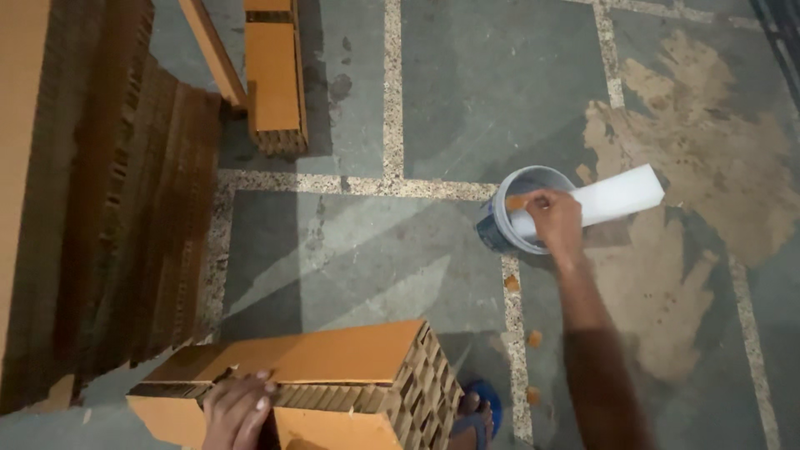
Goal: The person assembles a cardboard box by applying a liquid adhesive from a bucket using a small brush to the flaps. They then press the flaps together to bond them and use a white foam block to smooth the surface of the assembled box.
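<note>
The right hand [557, 221] reaches out over a small white bucket [500, 218] on the grey tiled floor [350, 250], its fingers [537, 200] pinching a small orange scrap above the rim. A white rolled sheet [621, 196] rests in the bucket, leaning out to the right. The left hand [237, 408] presses on an orange honeycomb cardboard block [333, 358]. Stacked honeycomb boards [100, 192] stand at left.

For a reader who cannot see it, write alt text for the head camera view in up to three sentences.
A person's right hand reaches into a small white bucket on a grey stone floor, beside a white tube lying across the bucket's rim. Their left hand rests on an orange honeycomb cardboard block. More honeycomb cardboard is stacked at left.
</note>
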